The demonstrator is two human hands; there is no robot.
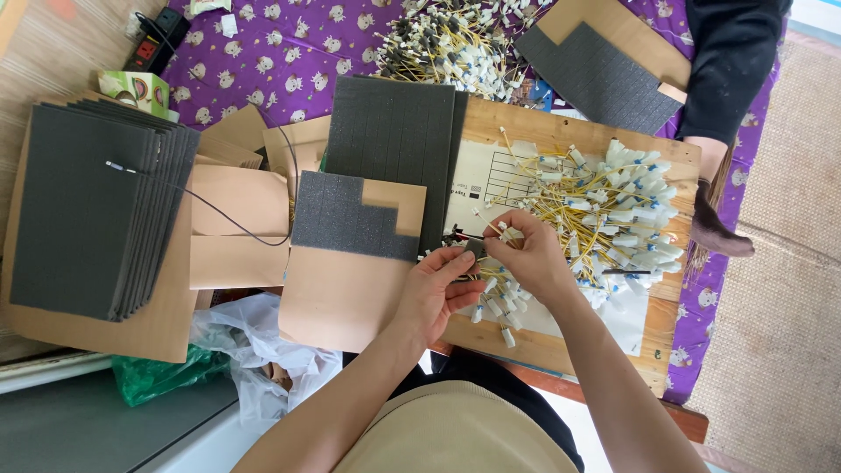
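Observation:
My left hand (435, 290) pinches a small dark foam strip (474, 250) between thumb and fingers, just right of a brown backing sheet (337, 293) half covered with grey foam squares. My right hand (528, 255) meets it from the right and grips a thin yellow cable with white plugs (501, 229). Both hands hover over the left part of a wooden board (561, 350). A big pile of yellow cables with white connectors (618, 215) lies on the board to the right of my right hand.
A stack of grey foam sheets (88, 206) sits at the far left on brown card. Another foam sheet (394, 144) lies behind the hands. A second cable heap (451, 44) rests on the purple cloth. Another person's leg and foot (723, 232) are at the right. Plastic bags (241, 337) lie at lower left.

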